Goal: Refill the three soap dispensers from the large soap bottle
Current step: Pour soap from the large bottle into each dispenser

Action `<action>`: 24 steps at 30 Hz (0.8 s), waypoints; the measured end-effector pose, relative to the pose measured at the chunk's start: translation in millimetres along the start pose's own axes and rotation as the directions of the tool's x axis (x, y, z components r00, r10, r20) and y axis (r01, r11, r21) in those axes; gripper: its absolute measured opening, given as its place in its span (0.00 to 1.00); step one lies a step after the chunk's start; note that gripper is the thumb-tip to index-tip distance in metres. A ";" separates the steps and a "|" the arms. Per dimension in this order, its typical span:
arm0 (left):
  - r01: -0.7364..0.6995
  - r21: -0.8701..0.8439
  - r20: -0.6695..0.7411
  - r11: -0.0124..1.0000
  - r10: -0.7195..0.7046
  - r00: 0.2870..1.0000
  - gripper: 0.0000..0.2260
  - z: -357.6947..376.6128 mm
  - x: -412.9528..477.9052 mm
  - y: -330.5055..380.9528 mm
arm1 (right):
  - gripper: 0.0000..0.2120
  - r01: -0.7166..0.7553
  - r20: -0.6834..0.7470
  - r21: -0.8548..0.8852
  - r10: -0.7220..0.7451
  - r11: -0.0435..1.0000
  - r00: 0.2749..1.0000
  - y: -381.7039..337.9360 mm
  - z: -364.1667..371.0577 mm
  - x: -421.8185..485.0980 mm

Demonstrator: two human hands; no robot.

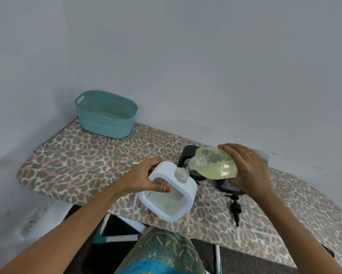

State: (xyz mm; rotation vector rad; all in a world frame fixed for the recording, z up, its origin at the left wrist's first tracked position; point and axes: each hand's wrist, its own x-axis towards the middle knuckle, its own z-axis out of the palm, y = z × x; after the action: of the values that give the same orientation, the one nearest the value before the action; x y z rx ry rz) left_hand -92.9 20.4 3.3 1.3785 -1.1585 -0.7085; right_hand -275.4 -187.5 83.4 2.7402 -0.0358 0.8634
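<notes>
My left hand (146, 177) grips a white-framed clear soap dispenser (171, 196), tilted, its open threaded neck pointing up and right. My right hand (247, 169) holds the large clear soap bottle (217, 164) of yellowish soap, tipped so its open mouth sits just above the dispenser's neck; a thin stream runs between them. A little soap lies in the dispenser's bottom. Two black-framed dispensers stand behind: one (187, 153) beyond the bottle's mouth, the other (228, 187) under my right hand, mostly hidden. A black pump head (235, 208) with a white tube lies on the board to the right.
The work surface is an ironing board with a leopard-print cover (87, 165), set against a grey wall. A teal plastic basket (106, 113) stands at the far left end. Loose white tubes lie near the front edge (264, 233). The board's legs and floor show below.
</notes>
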 end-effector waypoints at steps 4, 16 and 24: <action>-0.001 -0.007 -0.003 1.000 0.001 1.000 0.27 0.8 -0.6 0.3 | 0.36 -0.003 0.001 -0.009 0.003 1.000 1.000 0.1 -0.5 0.7; -0.001 -0.026 -0.016 1.000 0.000 1.000 0.28 0.8 -0.9 -1.9 | 0.35 0.009 -0.026 -0.013 -0.009 1.000 1.000 1.1 -2.0 2.0; 0.002 -0.017 -0.016 1.000 -0.002 1.000 0.30 1.1 -0.9 -3.5 | 0.36 0.018 -0.038 -0.026 -0.019 0.999 0.999 0.4 -3.3 3.9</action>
State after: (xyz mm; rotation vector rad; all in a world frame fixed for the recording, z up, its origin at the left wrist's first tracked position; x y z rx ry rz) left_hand -93.3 20.4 -0.4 1.3689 -1.1361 -0.7055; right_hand -274.1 -186.8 88.4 2.6949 -0.0139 0.9040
